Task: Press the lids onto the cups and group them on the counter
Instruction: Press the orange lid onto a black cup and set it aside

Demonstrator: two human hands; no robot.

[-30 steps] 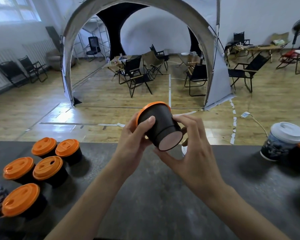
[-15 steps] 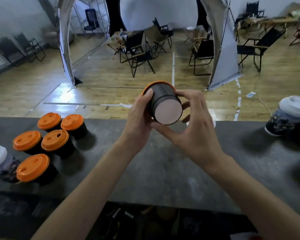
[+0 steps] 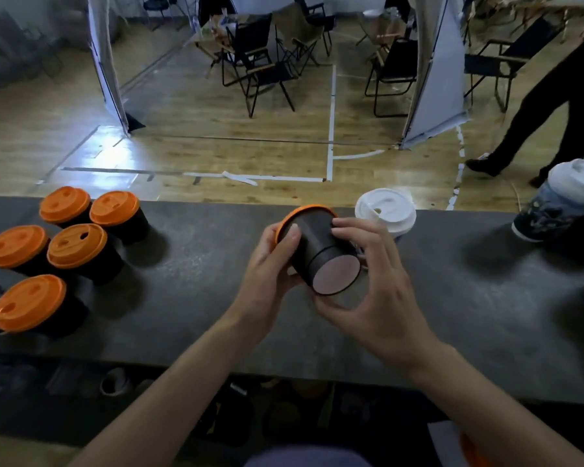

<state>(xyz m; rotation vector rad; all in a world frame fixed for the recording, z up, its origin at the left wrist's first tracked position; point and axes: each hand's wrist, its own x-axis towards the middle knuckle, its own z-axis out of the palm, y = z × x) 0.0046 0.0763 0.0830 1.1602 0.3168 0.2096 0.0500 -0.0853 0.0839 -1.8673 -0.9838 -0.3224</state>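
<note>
Dark counter (image 3: 182, 315), wood floor beyond. Left hand (image 3: 267, 274) and right hand (image 3: 371, 298) grip lidded black cup (image 3: 321, 254), tilted, above counter middle. Five orange-lidded cups (image 3: 76, 246) grouped at left end.

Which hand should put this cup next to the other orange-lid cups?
Left, probably. The left hand grips the black cup near its orange lid, and the five orange-lidded cups stand on that side of the counter. The right hand would have to cross over.
</note>
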